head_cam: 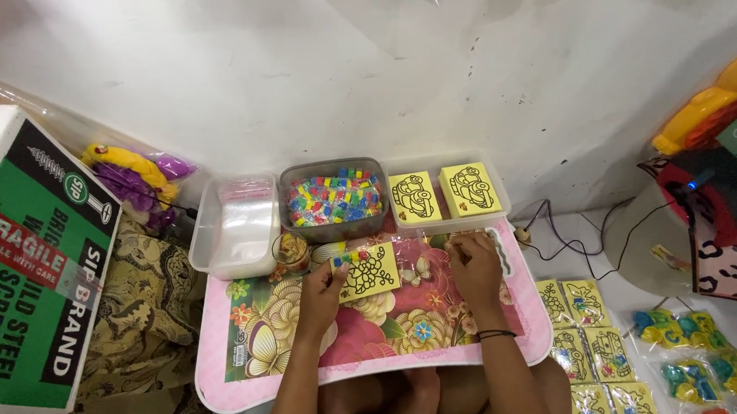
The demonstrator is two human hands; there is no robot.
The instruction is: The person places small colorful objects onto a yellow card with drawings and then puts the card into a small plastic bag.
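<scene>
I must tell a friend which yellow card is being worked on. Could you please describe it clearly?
On the flowered lap tray, find the left hand. It holds one yellow card with a black outline drawing. Unlike the yellow cards in the clear tub behind, it lies loose on the tray.

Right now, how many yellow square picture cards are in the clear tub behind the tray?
2: both yellow square picture cards lie flat side by side in the clear plastic tub, one on the left, one on the right. More may be stacked hidden beneath them.

On the tray (pixel 234 368), the card (pixel 369 272) lies before the bead box (pixel 333 198), probably touching neither.
</scene>
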